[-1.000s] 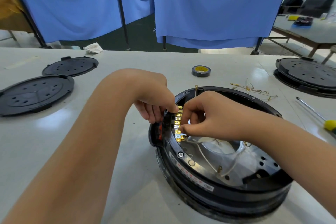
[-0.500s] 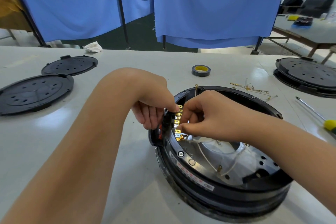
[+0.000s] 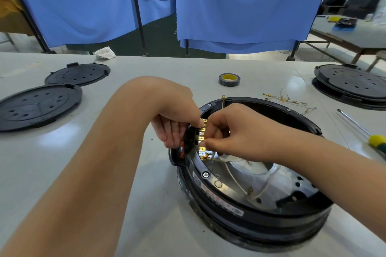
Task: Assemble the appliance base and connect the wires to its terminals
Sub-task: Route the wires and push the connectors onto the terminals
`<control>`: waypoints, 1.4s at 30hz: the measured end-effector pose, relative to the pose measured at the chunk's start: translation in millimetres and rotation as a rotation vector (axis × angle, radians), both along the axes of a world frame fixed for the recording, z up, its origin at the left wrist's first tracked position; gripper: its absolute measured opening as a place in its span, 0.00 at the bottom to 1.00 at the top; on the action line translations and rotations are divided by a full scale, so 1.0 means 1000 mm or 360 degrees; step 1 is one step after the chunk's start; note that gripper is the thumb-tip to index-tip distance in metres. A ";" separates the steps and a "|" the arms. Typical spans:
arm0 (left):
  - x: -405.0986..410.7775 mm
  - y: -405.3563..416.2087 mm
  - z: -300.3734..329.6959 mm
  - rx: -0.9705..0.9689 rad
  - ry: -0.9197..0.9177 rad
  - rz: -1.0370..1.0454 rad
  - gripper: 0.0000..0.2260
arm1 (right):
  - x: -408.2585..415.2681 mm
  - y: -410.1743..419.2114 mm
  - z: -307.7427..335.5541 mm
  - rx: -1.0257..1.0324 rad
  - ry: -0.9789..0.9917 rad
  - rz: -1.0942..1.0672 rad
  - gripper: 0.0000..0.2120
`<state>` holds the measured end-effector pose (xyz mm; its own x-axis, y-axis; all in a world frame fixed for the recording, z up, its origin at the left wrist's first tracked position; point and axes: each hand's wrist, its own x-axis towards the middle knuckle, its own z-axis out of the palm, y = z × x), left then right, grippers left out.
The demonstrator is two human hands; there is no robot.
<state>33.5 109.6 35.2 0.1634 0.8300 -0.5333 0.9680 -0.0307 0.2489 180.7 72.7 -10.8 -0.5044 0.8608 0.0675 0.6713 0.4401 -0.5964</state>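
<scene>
The round black appliance base [image 3: 261, 218] lies open side up in front of me, with a shiny metal plate [image 3: 277, 185] inside. On its left rim stands a black terminal block with a row of brass terminals [image 3: 202, 137]. My left hand [image 3: 177, 120] grips that block from outside, thumb on top. My right hand [image 3: 234, 131] reaches in from the right and pinches a wire connector at the terminals; the connector itself is mostly hidden by the fingers. White wires [image 3: 236, 181] run across the plate below.
Two black perforated covers [image 3: 37, 106] [image 3: 78, 74] lie at the left. A roll of black tape [image 3: 229, 79] sits behind the base. Loose brass-ended wires [image 3: 286, 101], a yellow-handled screwdriver [image 3: 367, 133] and another black base [image 3: 353, 85] are at the right.
Both hands stay at the terminal block. My right hand's fingers have shifted slightly up along the terminal row; the base has not moved.
</scene>
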 end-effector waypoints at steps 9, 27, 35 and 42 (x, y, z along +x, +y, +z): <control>-0.004 0.004 -0.001 -0.0010 -0.0051 0.0017 0.23 | 0.001 0.001 -0.002 -0.0098 0.0040 -0.0017 0.05; -0.007 0.006 -0.004 -0.0007 -0.0085 0.0010 0.23 | 0.012 0.000 0.003 -0.0303 0.0052 0.0196 0.03; -0.007 0.006 -0.003 -0.0011 -0.0084 0.0010 0.23 | 0.013 0.003 0.001 -0.0278 0.0063 0.0234 0.04; -0.006 0.005 -0.003 -0.0003 -0.0079 0.0009 0.23 | 0.014 0.003 0.003 -0.0336 0.0084 0.0250 0.05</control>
<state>27.1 115.1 32.3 0.1848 0.8299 -0.5265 0.9547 -0.0246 0.2965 194.5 75.8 -8.0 -0.6335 0.7700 -0.0758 0.5702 0.3984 -0.7184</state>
